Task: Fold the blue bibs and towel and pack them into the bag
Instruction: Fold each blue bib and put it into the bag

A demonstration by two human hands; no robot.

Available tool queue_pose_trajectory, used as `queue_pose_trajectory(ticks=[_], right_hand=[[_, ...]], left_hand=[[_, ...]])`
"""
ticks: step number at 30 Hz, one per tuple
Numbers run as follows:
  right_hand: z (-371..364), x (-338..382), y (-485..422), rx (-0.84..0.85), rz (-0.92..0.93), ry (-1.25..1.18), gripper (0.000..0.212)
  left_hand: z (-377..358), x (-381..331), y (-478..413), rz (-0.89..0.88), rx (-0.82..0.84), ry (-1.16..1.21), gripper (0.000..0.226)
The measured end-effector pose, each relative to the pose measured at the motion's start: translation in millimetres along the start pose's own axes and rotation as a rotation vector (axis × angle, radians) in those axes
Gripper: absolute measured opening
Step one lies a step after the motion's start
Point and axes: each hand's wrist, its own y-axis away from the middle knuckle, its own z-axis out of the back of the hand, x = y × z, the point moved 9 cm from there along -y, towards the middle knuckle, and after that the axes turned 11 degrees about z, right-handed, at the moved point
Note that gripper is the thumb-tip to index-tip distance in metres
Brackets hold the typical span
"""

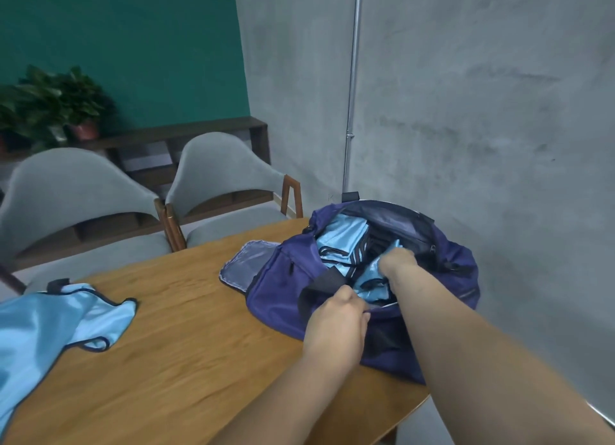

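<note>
A wooden desk [186, 328] with warm orange-brown grain and a rounded corner at the near right. Toward its far right sits a navy duffel bag [283, 298], unzipped, its mouth gaping upward. The bag's end flap [239, 268] lies open on the wood, lining up. Well apart, at the left edge, a shiny light blue bib [50, 325] with dark trim lies unfolded and rumpled.

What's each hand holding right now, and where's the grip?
Left hand grips the bag at its near rim, by the black strap. Right hand is inside the bag on a folded blue bib; fingers hidden, grip cannot be told.
</note>
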Motion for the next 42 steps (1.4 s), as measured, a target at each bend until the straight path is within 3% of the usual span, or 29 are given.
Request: queue_pose_trajectory(ticks=[6, 10, 13, 15, 17, 20, 23, 30, 32, 34, 36, 39, 42], right_hand=[[10, 9, 1, 0.098, 0.111, 0.584, 0.069], [30, 26, 6, 0.031, 0.185, 0.802, 0.064], [39, 54, 7, 0.004, 0.361, 0.988, 0.06], [29, 72, 18, 0.092, 0.554, 1.086, 0.056], [8, 67, 32, 0.316, 0.62, 1.101, 0.058], [-12, 32, 51, 0.581, 0.464, 1.094, 0.061], [-23, 16, 48, 0.523, 0.438, 1.135, 0.041], [10, 34, 37, 0.092, 0.46, 0.856, 0.037], [5, 26, 40, 0.172, 0.453, 0.907, 0.048], [-18, 6, 47, 0.407, 0.434, 1.086, 0.072], [-27, -6, 54, 0.525, 0.394, 1.217, 0.085], [-20, 10, 57, 0.592, 0.423, 1.127, 0.062], [-1, 40, 43, 0.45, 0.474, 0.807, 0.036]], left_hand=[[-6, -4, 4, -0.028, -0.054, 0.028, 0.026], [-4, -4, 5, -0.04, -0.039, 0.037, 0.027], [-2, -3, 6, -0.057, -0.044, 0.051, 0.027], [-3, -2, 7, -0.072, -0.069, 0.044, 0.026], [-3, -2, 8, -0.089, -0.093, 0.04, 0.021], [-9, -3, 10, -0.105, -0.069, 0.013, 0.017], [-15, -4, 14, -0.121, -0.005, -0.04, 0.011], [-14, 0, 18, -0.146, -0.036, -0.073, 0.013], [-14, -2, 18, -0.155, -0.037, -0.066, 0.017], [-13, -4, 20, -0.161, -0.033, -0.068, 0.017], [-13, -5, 20, -0.163, -0.02, -0.068, 0.011], [-16, -4, 23, -0.181, -0.034, -0.082, 0.009], [-16, 0, 24, -0.176, -0.025, -0.069, 0.017]])
